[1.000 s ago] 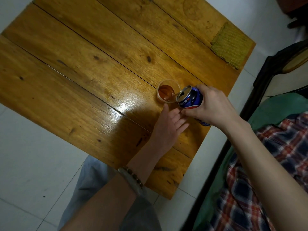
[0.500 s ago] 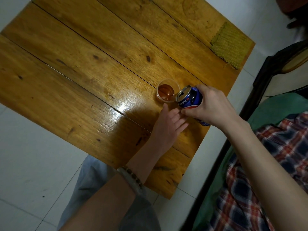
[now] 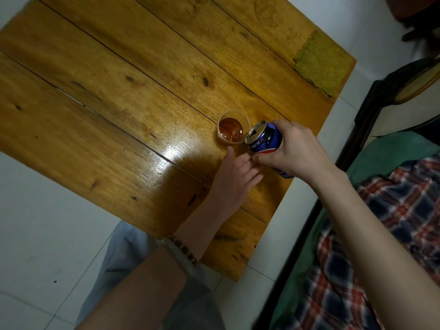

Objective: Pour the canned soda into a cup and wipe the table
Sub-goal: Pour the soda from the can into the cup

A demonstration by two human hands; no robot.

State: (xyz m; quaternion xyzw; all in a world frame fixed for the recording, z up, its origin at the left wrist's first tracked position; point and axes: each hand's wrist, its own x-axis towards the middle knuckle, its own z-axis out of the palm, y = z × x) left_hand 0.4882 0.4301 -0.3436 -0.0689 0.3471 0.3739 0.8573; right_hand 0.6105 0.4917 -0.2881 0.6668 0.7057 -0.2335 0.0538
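A clear plastic cup (image 3: 233, 127) holding brown soda stands on the wooden table (image 3: 119, 96). My right hand (image 3: 295, 148) grips a blue soda can (image 3: 264, 138), tilted with its open top right at the cup's rim. My left hand (image 3: 234, 178) lies flat on the table just in front of the cup, fingers apart, touching neither cup nor can. A yellow-green cloth (image 3: 321, 64) lies at the table's far right corner.
The table's right edge runs close to a dark bed frame (image 3: 357, 129) with green bedding and a plaid fabric (image 3: 390, 222). White tiled floor (image 3: 35, 234) surrounds the table. My knee in grey trousers (image 3: 133, 253) shows below the near edge.
The level of brown soda in the cup looks slightly higher. The can stays tilted at the rim and both hands hold about the same place.
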